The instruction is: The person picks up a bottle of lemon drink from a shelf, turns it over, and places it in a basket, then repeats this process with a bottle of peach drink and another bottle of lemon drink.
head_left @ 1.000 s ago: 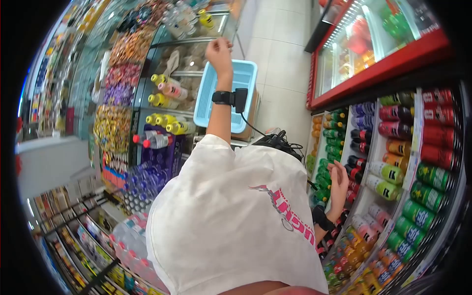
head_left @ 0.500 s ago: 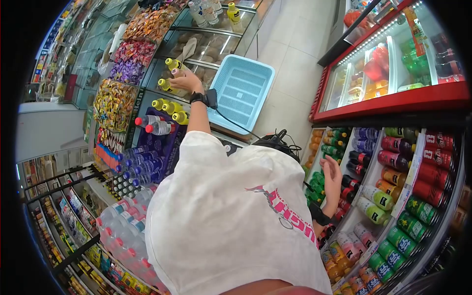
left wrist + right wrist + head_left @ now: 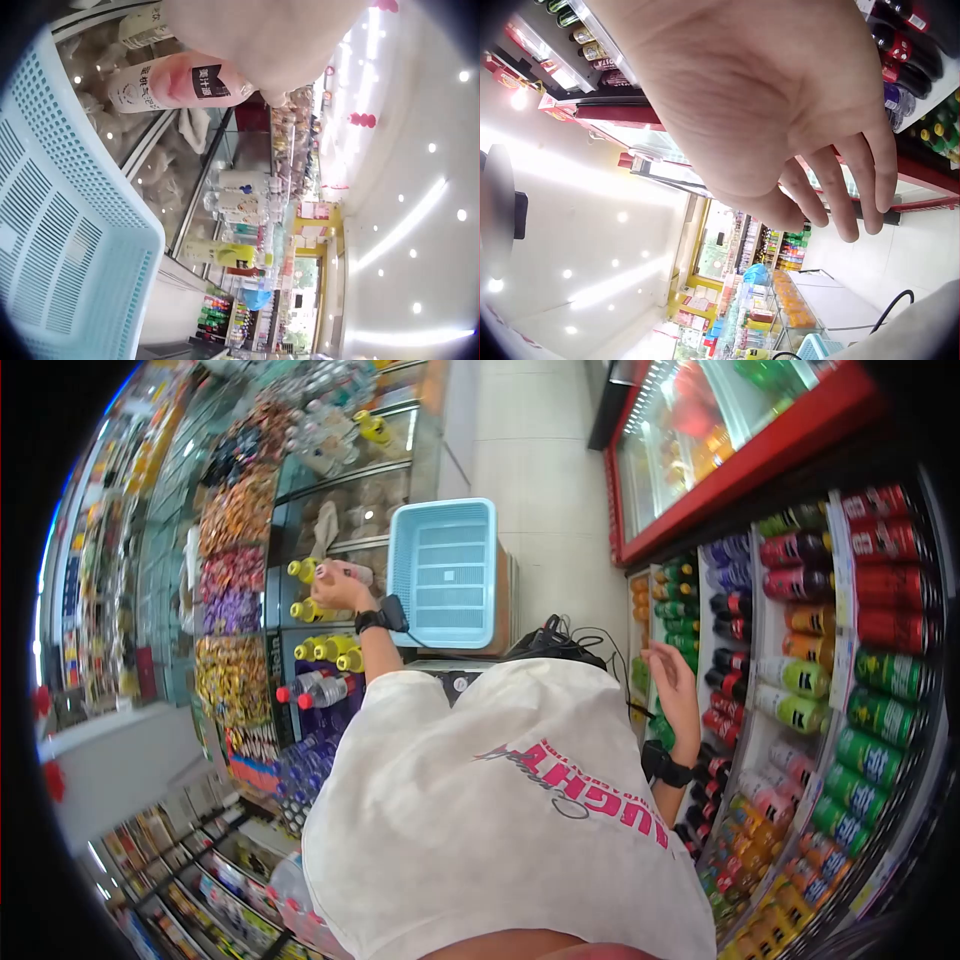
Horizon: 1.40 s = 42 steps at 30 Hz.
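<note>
A bottle of peach drink (image 3: 180,81) with a pink label stands among yellow-capped bottles (image 3: 303,571) on the glass counter. My left hand (image 3: 342,593) grips it at the cap end, and the palm hides the cap in the left wrist view. Right of that hand is a light blue plastic basket (image 3: 402,575) with slotted sides. My right hand (image 3: 676,685) hangs beside the body near the drink shelves, its fingers loosely spread and holding nothing; the right wrist view shows its palm (image 3: 742,105).
Shelves of bottles and cans (image 3: 890,670) line the right side, below a red-framed fridge (image 3: 740,490). Bagged sweets (image 3: 232,670) and red-capped water bottles (image 3: 325,690) are at left. Black cables (image 3: 555,642) lie in front of the body. Beyond the basket runs a tiled floor (image 3: 530,490).
My left hand has moved from above the basket's far edge to the bottles at left and taken hold of the peach drink. The right hand stays beside the body. The head view has shifted.
</note>
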Motion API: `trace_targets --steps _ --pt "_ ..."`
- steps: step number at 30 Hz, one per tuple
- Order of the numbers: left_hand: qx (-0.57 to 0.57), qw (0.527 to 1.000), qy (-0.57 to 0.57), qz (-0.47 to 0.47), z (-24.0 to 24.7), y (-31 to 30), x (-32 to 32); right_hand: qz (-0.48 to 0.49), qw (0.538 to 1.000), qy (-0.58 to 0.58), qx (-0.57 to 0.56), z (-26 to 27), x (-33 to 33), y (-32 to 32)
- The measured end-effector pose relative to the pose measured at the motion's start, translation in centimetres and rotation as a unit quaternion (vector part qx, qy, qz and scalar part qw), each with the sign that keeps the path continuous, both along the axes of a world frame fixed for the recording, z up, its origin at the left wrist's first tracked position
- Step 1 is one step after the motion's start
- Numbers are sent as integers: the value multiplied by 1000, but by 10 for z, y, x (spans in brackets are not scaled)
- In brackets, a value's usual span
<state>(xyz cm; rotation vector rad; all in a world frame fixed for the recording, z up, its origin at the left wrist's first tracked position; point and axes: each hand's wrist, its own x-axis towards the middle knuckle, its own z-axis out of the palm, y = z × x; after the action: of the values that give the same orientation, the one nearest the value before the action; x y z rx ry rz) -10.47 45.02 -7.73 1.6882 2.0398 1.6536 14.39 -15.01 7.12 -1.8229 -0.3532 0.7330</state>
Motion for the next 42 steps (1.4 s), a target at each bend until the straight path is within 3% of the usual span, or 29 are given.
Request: trace_targets --steps 2,5,6,9,13,15,18,21,24,27,30,31,33,35,36,42 --pt "62 992 -74 -79 19 -8 17 -2 1000 8 -7 3 -2 -4" --pt "51 973 -163 -158 99 -43 56 -11 1000 15 -2 5 -6 -8" --pt "52 976 -134 -163 125 -56 67 -17 1000 10 -2 8 -7 -7" --pt "121 930 -219 -271 157 -59 94 -26 1000 -16 5 11 -10 -3" --pt "18 848 -258 -462 230 -127 153 -34 995 -91 18 14 -15 -8" --pt "-34 818 -209 -534 248 -169 183 -38 994 -92 45 27 -17 -9" --pt "-87 712 -123 -686 267 -244 216 -93 983 -154 40 59 -29 1" --pt "-152 500 -89 -848 276 -311 240 -145 959 -241 38 68 -42 1" --pt "-236 362 -48 -900 275 -378 247 -194 944 -265 25 76 -57 -7" --pt "-276 226 19 -934 285 -438 244 -193 954 -224 -56 63 -70 -44" --pt "-263 122 34 -956 287 -481 245 -313 907 -274 -56 60 -96 -67" --pt "-187 88 10 -978 277 -493 250 -342 893 -285 -61 58 -105 -74" --pt "-86 87 33 -992 284 -524 241 -402 873 -269 -58 61 -120 -90" --pt "-125 60 111 -984 267 -542 236 -466 839 -276 -45 54 -132 -102" --pt "-134 20 126 -983 256 -553 237 -480 823 -291 -83 51 -139 -108" --pt "-107 -29 133 -985 242 -599 230 -565 772 -274 -105 60 -176 -126"
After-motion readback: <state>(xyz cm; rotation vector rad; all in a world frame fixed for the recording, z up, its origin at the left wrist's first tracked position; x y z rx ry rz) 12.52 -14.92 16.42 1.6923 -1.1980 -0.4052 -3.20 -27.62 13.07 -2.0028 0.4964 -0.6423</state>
